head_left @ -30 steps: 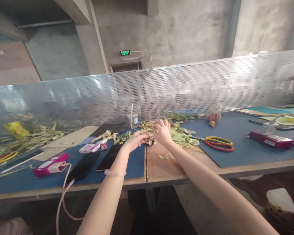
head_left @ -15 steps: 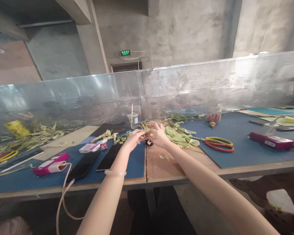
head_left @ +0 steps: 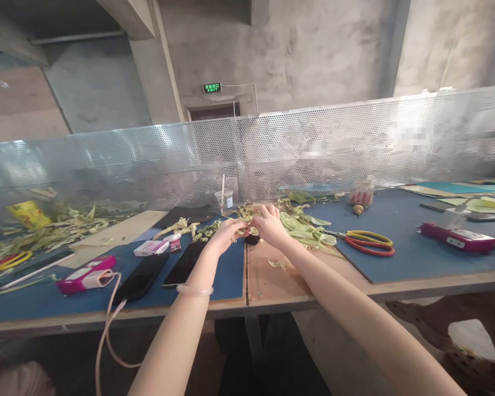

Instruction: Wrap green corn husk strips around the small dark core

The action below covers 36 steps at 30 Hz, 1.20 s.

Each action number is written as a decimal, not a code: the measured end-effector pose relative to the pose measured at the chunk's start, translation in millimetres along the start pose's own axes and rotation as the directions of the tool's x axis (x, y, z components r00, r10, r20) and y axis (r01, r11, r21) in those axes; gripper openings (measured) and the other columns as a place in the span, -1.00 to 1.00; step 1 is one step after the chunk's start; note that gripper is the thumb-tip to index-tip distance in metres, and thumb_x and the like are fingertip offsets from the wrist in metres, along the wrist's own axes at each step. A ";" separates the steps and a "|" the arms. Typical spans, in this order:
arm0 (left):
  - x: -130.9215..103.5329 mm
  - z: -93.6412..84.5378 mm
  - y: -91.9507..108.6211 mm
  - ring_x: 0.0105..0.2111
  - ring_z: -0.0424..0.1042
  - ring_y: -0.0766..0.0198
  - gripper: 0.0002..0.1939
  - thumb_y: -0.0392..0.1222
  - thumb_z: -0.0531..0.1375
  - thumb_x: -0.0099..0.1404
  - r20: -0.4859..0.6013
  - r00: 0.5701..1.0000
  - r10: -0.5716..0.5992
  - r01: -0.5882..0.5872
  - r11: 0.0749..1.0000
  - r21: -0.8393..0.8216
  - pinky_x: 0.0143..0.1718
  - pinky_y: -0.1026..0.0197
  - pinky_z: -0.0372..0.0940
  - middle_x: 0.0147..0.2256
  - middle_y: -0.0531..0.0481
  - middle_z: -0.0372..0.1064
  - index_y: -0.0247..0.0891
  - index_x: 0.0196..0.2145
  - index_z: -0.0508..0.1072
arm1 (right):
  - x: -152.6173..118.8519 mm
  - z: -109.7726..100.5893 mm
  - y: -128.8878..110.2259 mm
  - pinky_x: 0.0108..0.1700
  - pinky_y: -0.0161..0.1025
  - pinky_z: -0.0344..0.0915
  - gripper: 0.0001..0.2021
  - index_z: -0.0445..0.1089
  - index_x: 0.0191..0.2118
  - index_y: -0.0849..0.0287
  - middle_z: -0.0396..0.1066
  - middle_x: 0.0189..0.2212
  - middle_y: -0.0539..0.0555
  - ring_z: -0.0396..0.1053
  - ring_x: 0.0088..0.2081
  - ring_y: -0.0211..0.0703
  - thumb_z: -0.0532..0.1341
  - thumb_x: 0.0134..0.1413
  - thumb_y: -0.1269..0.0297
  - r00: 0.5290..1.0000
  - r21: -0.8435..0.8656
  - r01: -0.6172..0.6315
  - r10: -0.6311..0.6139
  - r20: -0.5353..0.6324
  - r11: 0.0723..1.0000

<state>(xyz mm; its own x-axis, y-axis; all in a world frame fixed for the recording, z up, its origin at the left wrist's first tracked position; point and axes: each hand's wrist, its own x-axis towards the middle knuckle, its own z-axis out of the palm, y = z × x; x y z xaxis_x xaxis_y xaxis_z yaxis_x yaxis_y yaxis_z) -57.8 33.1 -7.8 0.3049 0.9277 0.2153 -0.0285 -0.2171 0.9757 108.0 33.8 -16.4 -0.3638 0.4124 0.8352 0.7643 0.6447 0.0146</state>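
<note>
My left hand [head_left: 228, 233] and my right hand [head_left: 269, 225] meet over the middle of the table, fingertips pinched close together. Between them is a thin, pale green strip of leaf, mostly hidden by the fingers. Right behind and beside my right hand lies a heap of pale green, husk-like leaves [head_left: 303, 231]. A small dark round thing [head_left: 252, 240] sits just below the fingertips. Left of my left hand is a cluster of small dark green knotted pieces [head_left: 206, 231], with a pale, root-like bundle [head_left: 179, 226] beyond it.
Scissors with red and yellow handles [head_left: 369, 242] lie to the right, near a jar [head_left: 361, 192]. Two dark phones [head_left: 142, 278], a magenta power bank [head_left: 86, 274] with a cable and a small box [head_left: 151, 248] are on the left. A cup [head_left: 225, 201] stands before the perforated metal screen [head_left: 272, 159].
Both hands stay at the same spot, with small shifts of the fingers. The leaf bit that showed below the fingertips is no longer seen there, and the dark round thing shows more.
</note>
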 end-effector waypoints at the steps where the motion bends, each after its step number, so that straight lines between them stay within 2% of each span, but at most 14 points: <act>1: 0.1 -0.5 0.3 -0.34 0.40 0.30 -0.81 -0.19 0.12 0.27 0.001 1.000 0.001 -0.001 1.000 -0.001 -0.33 0.16 0.35 -0.26 -0.04 0.38 -0.36 -0.21 0.38 | 0.2 -0.3 0.0 -0.03 -0.02 -0.01 -0.86 0.44 -0.39 0.12 0.26 -0.08 0.14 0.02 -0.06 0.05 0.13 0.10 0.34 1.000 -0.002 -0.005 0.005 -0.004 1.000; 4: 0.3 -1.5 0.9 -0.33 0.40 0.29 -0.80 -0.19 0.12 0.27 0.007 1.000 0.004 -0.004 1.000 -0.009 -0.32 0.15 0.35 -0.25 -0.04 0.37 -0.35 -0.19 0.38 | 1.1 -2.1 1.2 -0.03 -0.01 -0.01 -0.85 0.45 -0.37 0.09 0.25 -0.06 0.12 0.02 -0.06 0.05 0.14 0.11 0.28 0.999 0.001 -0.034 0.034 -0.028 0.999; 9: -0.6 0.6 2.1 -0.33 0.40 0.29 -0.81 -0.20 0.12 0.26 0.028 1.000 0.002 -0.001 1.000 -0.031 -0.31 0.15 0.35 -0.25 -0.04 0.37 -0.36 -0.21 0.38 | 1.0 -4.0 3.1 -0.06 -0.04 0.01 -0.78 0.42 -0.14 -0.03 0.23 0.00 0.10 0.04 -0.05 0.03 0.06 0.18 0.29 0.997 0.014 -0.059 0.060 -0.049 0.998; 12: -1.5 2.2 2.5 -0.34 0.40 0.30 -0.82 -0.20 0.12 0.27 0.041 0.999 -0.009 0.011 0.999 -0.045 -0.32 0.16 0.35 -0.27 -0.03 0.38 -0.36 -0.22 0.38 | 0.5 -2.1 2.1 -0.04 -0.05 0.00 -0.79 0.45 -0.18 -0.09 0.25 -0.01 0.07 0.04 -0.03 0.03 0.11 0.15 0.28 0.999 0.017 -0.021 0.022 -0.028 1.000; 17: -1.4 2.9 1.9 -0.35 0.40 0.31 -0.81 -0.20 0.12 0.27 0.029 0.999 -0.019 0.021 0.998 -0.057 -0.34 0.17 0.35 -0.27 -0.03 0.37 -0.36 -0.21 0.38 | 1.2 -0.6 1.3 0.00 -0.02 -0.03 -0.81 0.50 -0.32 -0.04 0.29 -0.07 0.07 0.04 -0.03 0.03 0.12 0.14 0.23 1.000 0.008 0.009 -0.009 -0.015 1.000; 25: -0.6 0.8 0.3 -0.37 0.40 0.32 -0.81 -0.20 0.12 0.27 0.050 0.998 -0.038 0.041 0.998 -0.051 -0.36 0.19 0.35 -0.28 -0.02 0.37 -0.35 -0.21 0.37 | 1.4 -3.6 -1.2 0.05 0.03 -0.12 -0.82 0.50 -0.36 -0.01 0.28 -0.05 0.07 0.01 0.01 0.07 0.14 0.10 0.34 1.000 -0.011 0.005 -0.005 -0.028 1.000; 29: 0.6 0.7 0.1 -0.36 0.40 0.31 -0.81 -0.19 0.12 0.27 0.041 0.999 -0.023 0.025 0.998 -0.053 -0.35 0.18 0.35 -0.28 -0.03 0.38 -0.36 -0.21 0.38 | 1.5 -4.1 -0.3 0.08 0.04 -0.16 -0.82 0.48 -0.32 0.05 0.31 -0.06 0.09 0.03 0.02 0.07 0.14 0.06 0.41 1.000 0.010 0.013 -0.012 -0.021 1.000; 34: 2.4 0.7 -0.1 -0.35 0.41 0.30 -0.78 -0.15 0.11 0.28 0.010 0.999 0.033 -0.033 0.998 -0.057 -0.31 0.15 0.35 -0.29 -0.03 0.40 -0.36 -0.23 0.39 | 1.6 -6.6 -2.9 0.02 -0.07 -0.01 -0.72 0.38 -0.11 0.11 0.39 -0.20 0.09 0.15 -0.08 -0.04 0.09 0.04 0.42 0.999 0.093 0.036 -0.038 0.012 0.995; 36: 2.8 0.6 -1.1 -0.36 0.42 0.30 -0.74 -0.10 0.09 0.29 0.006 0.999 0.047 -0.046 0.997 -0.054 -0.30 0.14 0.35 -0.31 -0.03 0.41 -0.36 -0.24 0.40 | 1.6 -6.5 -4.7 -0.01 -0.09 0.04 -0.73 0.36 -0.11 0.12 0.39 -0.21 0.09 0.17 -0.11 -0.06 0.10 0.04 0.38 0.999 0.123 0.029 -0.031 0.015 0.992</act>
<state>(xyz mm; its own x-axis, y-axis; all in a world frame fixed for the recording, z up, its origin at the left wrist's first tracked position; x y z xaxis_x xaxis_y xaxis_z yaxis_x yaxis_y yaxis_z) -56.4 35.8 -8.3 0.3088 0.9148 0.2603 -0.0943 -0.2429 0.9655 107.3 27.3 -11.6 -0.3951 0.4021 0.8259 0.6824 0.7304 -0.0291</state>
